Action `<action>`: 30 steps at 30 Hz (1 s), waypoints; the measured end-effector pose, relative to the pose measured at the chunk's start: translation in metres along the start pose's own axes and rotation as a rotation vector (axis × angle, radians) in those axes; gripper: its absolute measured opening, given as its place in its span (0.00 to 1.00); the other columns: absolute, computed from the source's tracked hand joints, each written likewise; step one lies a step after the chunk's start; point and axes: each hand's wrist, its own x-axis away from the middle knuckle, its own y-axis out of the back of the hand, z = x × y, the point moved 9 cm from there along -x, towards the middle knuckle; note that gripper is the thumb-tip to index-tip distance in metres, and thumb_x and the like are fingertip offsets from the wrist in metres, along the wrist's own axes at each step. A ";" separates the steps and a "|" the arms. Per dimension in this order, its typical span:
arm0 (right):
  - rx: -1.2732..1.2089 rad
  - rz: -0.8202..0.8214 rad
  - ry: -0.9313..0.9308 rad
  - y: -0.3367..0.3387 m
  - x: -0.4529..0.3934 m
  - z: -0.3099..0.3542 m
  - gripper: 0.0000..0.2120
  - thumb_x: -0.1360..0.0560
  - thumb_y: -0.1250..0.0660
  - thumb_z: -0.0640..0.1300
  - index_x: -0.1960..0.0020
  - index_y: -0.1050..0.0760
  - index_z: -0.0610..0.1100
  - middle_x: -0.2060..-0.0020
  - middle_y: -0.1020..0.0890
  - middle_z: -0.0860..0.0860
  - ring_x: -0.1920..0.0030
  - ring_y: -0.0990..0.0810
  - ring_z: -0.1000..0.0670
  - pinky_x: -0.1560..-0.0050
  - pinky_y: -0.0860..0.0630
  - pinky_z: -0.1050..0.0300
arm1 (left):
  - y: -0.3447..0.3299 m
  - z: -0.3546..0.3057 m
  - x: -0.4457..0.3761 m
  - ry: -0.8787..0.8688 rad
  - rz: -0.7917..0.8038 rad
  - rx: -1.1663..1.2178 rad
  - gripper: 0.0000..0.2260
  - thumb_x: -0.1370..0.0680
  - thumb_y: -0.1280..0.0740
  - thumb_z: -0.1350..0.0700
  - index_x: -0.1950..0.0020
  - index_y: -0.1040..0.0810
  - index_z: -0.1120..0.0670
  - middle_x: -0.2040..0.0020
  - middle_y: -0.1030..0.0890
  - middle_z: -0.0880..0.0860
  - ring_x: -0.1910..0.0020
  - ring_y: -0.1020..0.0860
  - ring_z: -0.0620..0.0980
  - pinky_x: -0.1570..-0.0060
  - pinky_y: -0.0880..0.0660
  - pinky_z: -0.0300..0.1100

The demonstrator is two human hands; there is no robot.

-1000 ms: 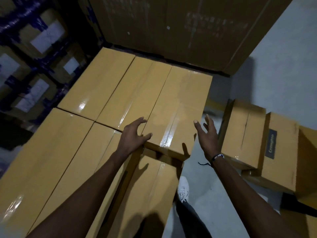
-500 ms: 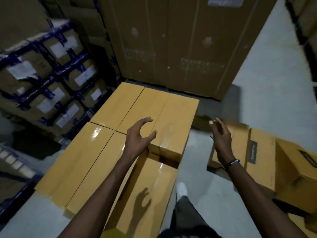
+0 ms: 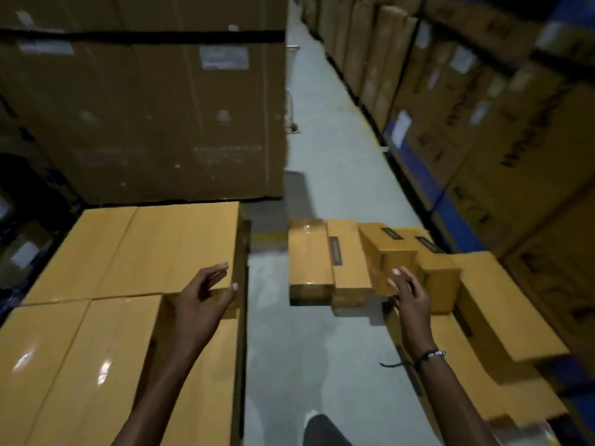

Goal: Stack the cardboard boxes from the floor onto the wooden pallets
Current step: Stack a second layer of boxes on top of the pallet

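While both arms reach forward, the left hand [image 3: 201, 297] hangs with fingers spread and lightly bent above the right edge of the stacked boxes [image 3: 128, 284], gripping nothing; whether it touches the cardboard cannot be told. These yellow-brown cartons lie flat and side by side in neat rows on the left, their glossy tops catching the light, and whatever they rest on is hidden beneath them. The right hand [image 3: 410, 294], also spread and holding nothing, hovers in front of the loose boxes [image 3: 338, 262] lying on the grey floor [image 3: 322, 349] to the right, several of them tilted and leaning against one another. A dark bracelet [image 3: 429, 355] circles the right wrist. Behind the stack stands a tall brown carton [image 3: 145, 117], and shelving [image 3: 483, 107] filled with more cartons runs along the right side of the aisle.
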 end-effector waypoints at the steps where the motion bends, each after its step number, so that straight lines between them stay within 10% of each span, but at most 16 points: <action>1: 0.004 -0.047 -0.007 0.034 0.002 -0.001 0.18 0.20 0.30 0.56 0.31 0.22 0.53 0.38 0.17 0.54 0.38 0.17 0.52 0.38 0.20 0.44 | -0.019 -0.004 0.005 0.011 0.023 0.023 0.18 0.23 0.24 0.58 0.34 0.19 0.48 0.37 0.17 0.43 0.35 0.20 0.41 0.36 0.20 0.53; 17: -0.080 -0.474 -0.053 0.427 0.030 -0.019 0.13 0.18 0.32 0.53 0.34 0.22 0.56 0.38 0.17 0.54 0.40 0.16 0.54 0.41 0.19 0.48 | -0.389 -0.090 0.082 0.026 0.393 0.175 0.14 0.21 0.26 0.61 0.37 0.18 0.51 0.39 0.16 0.47 0.39 0.18 0.44 0.36 0.21 0.54; 30: -0.085 -0.548 -0.126 0.565 -0.005 -0.037 0.15 0.18 0.32 0.52 0.32 0.23 0.53 0.38 0.16 0.53 0.40 0.16 0.54 0.39 0.20 0.48 | -0.595 -0.150 0.121 0.037 0.574 0.200 0.12 0.21 0.27 0.61 0.38 0.17 0.52 0.39 0.16 0.45 0.39 0.18 0.43 0.38 0.21 0.48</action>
